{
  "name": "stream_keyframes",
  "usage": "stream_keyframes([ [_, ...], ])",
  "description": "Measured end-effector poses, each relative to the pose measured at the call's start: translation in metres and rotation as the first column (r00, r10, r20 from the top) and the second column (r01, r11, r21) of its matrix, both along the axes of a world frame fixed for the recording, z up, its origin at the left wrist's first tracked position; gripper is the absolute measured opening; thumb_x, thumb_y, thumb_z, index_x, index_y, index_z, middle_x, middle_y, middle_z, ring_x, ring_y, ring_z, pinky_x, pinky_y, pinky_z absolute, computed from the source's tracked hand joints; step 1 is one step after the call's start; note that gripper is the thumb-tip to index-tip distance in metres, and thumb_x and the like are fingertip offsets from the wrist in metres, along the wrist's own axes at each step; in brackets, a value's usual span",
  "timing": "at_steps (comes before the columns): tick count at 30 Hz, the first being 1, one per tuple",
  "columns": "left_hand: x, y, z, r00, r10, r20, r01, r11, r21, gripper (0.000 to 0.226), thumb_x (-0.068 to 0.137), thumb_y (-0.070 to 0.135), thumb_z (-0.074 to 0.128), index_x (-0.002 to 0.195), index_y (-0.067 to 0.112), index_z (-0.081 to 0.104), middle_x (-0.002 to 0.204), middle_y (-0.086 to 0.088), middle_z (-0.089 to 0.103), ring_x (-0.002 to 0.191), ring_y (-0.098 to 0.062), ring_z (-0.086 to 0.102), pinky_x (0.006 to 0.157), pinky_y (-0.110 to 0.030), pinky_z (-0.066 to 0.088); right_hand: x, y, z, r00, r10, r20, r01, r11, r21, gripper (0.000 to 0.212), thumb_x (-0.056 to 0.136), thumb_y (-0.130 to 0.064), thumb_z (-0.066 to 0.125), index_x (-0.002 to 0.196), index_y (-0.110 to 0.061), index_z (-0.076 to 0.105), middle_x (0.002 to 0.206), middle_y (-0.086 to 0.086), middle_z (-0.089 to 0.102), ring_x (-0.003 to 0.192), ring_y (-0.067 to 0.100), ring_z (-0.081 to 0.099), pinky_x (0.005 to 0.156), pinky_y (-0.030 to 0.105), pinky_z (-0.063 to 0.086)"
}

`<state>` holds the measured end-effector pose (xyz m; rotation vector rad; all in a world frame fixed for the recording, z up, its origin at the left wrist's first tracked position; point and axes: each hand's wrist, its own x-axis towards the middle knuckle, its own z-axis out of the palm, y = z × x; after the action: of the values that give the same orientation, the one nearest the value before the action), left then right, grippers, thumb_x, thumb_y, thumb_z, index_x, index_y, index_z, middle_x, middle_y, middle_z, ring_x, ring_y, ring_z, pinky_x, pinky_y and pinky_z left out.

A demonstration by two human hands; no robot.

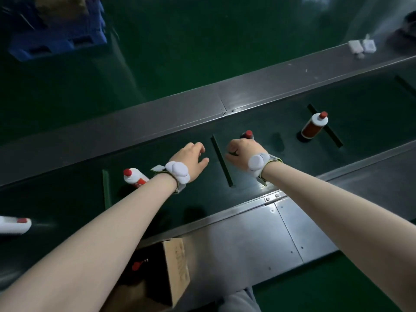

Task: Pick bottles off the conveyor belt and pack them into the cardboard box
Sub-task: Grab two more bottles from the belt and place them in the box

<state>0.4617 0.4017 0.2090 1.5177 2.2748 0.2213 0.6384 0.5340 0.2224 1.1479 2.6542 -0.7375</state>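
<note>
The right hand (242,153) is closed around a bottle (247,135) on the belt (281,176). The left hand (191,161) hangs open and empty. The bottle could slip, because only its top is held.

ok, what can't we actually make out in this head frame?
- Bottle under the right hand: only its red cap shows, so the grip is unclear.
- Bottle at the left edge: cut off.
- Cardboard box contents: hidden by the left forearm, dark.
- White items far along the conveyor: too small, blurred.
</note>
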Motion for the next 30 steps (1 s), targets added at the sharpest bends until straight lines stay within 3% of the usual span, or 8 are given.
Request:
stream_keyframes([
  [4, 0.006, 0.043, -0.030, 1.000, -0.001, -0.030, -0.002, 0.994, -0.108, 0.038, 0.106, 0.044, 0.055, 0.136, 0.020, 0.057, 0.133, -0.001, 0.061, 0.106, -0.025, 0.067, 0.082, -0.043, 0.061, 0.008, 0.058, -0.032, 0.997, -0.062, 0.044, 0.062, 0.998, 0.008, 0.019, 0.100, -0.035, 0.061, 0.099, -0.017, 0.067, 0.097, 0.006, 0.058, 0.087, 0.033, 0.058, 0.070, 0.031, 0.045],
  [7, -0.001, 0.061, -0.053, 1.000, 0.013, -0.028, -0.018, 0.982, -0.186, 0.040, 0.107, 0.045, 0.053, 0.138, 0.020, 0.055, 0.134, -0.002, 0.059, 0.106, -0.025, 0.067, 0.085, -0.045, 0.061, 0.008, 0.100, -0.057, 0.993, -0.086, 0.081, 0.085, 0.996, 0.012, 0.025, 0.098, -0.034, 0.061, 0.088, -0.011, 0.063, 0.093, 0.010, 0.062, 0.084, 0.036, 0.060, 0.066, 0.034, 0.047],
  [12, -0.015, 0.082, -0.099, 0.999, 0.044, -0.018, -0.047, 0.966, -0.253, 0.039, 0.106, 0.047, 0.053, 0.136, 0.021, 0.056, 0.131, -0.001, 0.060, 0.103, -0.023, 0.067, 0.083, -0.044, 0.061, 0.000, 0.153, -0.097, 0.987, -0.139, 0.086, 0.138, 0.990, 0.020, 0.028, 0.097, -0.031, 0.061, 0.109, -0.009, 0.073, 0.109, 0.014, 0.071, 0.096, 0.039, 0.068, 0.080, 0.044, 0.061],
  [17, -0.030, 0.097, -0.150, 0.996, 0.085, 0.030, -0.073, 0.957, -0.281, 0.039, 0.106, 0.048, 0.054, 0.134, 0.022, 0.057, 0.130, 0.001, 0.060, 0.104, -0.022, 0.066, 0.082, -0.042, 0.060, -0.019, 0.184, -0.149, 0.961, -0.221, 0.168, 0.227, 0.974, -0.015, 0.034, 0.099, -0.036, 0.063, 0.123, -0.011, 0.058, 0.128, 0.016, 0.057, 0.105, 0.042, 0.063, 0.080, 0.042, 0.053],
  [23, -0.033, 0.091, -0.185, 0.988, 0.128, 0.084, -0.099, 0.951, -0.292, 0.036, 0.105, 0.046, 0.056, 0.132, 0.022, 0.058, 0.127, 0.002, 0.061, 0.108, -0.022, 0.067, 0.084, -0.041, 0.059, -0.024, 0.191, -0.192, 0.951, -0.208, 0.230, 0.210, 0.978, 0.019, 0.040, 0.101, -0.029, 0.064, 0.134, -0.011, 0.052, 0.135, 0.018, 0.051, 0.116, 0.045, 0.060, 0.088, 0.047, 0.056],
  [30, -0.033, 0.080, -0.191, 0.984, 0.146, 0.103, -0.113, 0.954, -0.278, 0.034, 0.105, 0.045, 0.056, 0.131, 0.023, 0.059, 0.124, 0.004, 0.062, 0.106, -0.021, 0.067, 0.085, -0.042, 0.060, -0.024, 0.181, -0.206, 0.957, -0.164, 0.238, 0.146, 0.985, 0.092, 0.025, 0.101, -0.024, 0.064, 0.118, -0.008, 0.058, 0.121, 0.017, 0.061, 0.086, 0.036, 0.055, 0.071, 0.039, 0.046],
])
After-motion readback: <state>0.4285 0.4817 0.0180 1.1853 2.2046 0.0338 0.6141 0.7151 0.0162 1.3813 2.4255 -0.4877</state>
